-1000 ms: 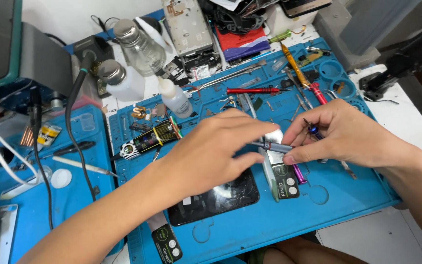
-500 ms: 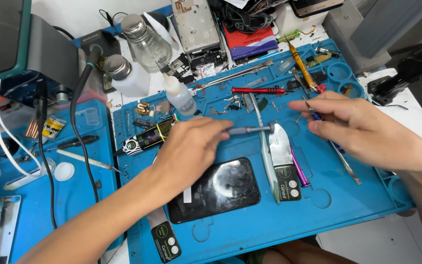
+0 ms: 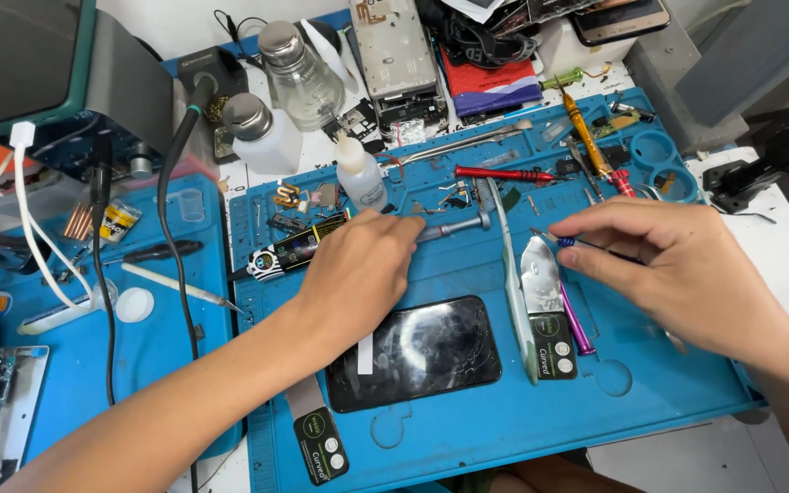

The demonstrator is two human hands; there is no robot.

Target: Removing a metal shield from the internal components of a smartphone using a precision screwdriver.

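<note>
Counter: I looked down at a crowded white counter (image 3: 783, 265) with a blue work mat (image 3: 504, 420) on it, and a second blue mat (image 3: 152, 356) to the left.
Main thing: a dark phone with a cracked screen (image 3: 426, 351) lay flat near the front of the blue work mat, between my two arms. No hand touched it.
Left hand: my left hand (image 3: 358, 274) lay just behind the phone. Its fingers were curled around one end of a grey metal tool (image 3: 457, 225), which stuck out to the right.
Right hand: my right hand (image 3: 678, 265) hung over the right side of the mat. Its thumb and fingers pinched a thin blue-gripped tool (image 3: 566, 242), tip pointing left.
Near the hands: a flat silver blade (image 3: 539, 274), a purple stick (image 3: 575, 321) and a long pale strip (image 3: 511, 283) lay between the hands. A red screwdriver (image 3: 499, 173) and a small white bottle (image 3: 358, 173) sat further back.
Step, as I judged it: both hands had tools picked up, but neither tool was on the phone yet.
Next move, as I judged it: bringing a tip to the phone would call for a slow, light touch, because the glass was cracked.
Hard to see: my left fingertips were hidden under the hand. The thin tool's far end was covered by my right hand. I could not tell what kind of tip either tool had.
</note>
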